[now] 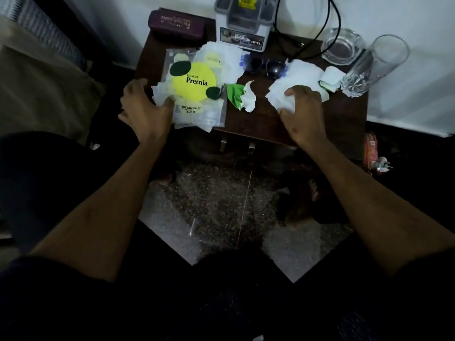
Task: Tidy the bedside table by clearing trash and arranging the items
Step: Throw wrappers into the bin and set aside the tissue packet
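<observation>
Head view: pouch (197,94) lengthwise toward wall.

head view | looks forward and down | close over bedside table (258,119) | single view

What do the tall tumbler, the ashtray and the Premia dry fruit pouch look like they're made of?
The tall tumbler looks like clear glass, see-through with a thick cut base. The ashtray also seems to be heavy clear glass, with a thick notched rim. The Premia pouch appears to be thin glossy plastic film, crinkled and partly transparent around its printed yellow label.
</observation>
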